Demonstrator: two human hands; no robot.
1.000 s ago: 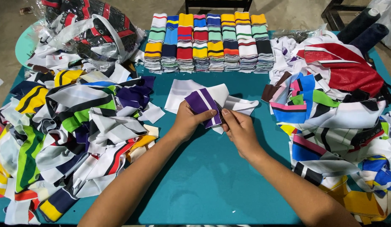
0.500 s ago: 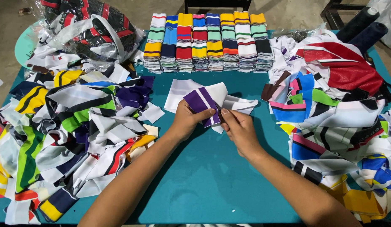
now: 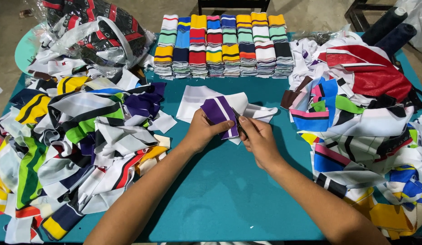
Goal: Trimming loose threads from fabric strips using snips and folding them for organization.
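Observation:
My left hand (image 3: 203, 130) and my right hand (image 3: 257, 138) meet at the middle of the teal table (image 3: 229, 195). Together they pinch a purple fabric piece with white stripes (image 3: 218, 113), left thumb on its lower edge, right fingers at its right side. Under and behind it lies a white fabric piece (image 3: 196, 97), spread flat, with more white cloth (image 3: 261, 111) sticking out to the right.
A loose heap of striped fabric pieces (image 3: 79, 140) fills the left side, another heap (image 3: 365, 122) the right. Neat stacks of folded striped bands (image 3: 222, 45) line the far edge. A clear plastic bag of dark fabric (image 3: 91, 27) sits far left. Dark rolls (image 3: 392, 27) stand far right.

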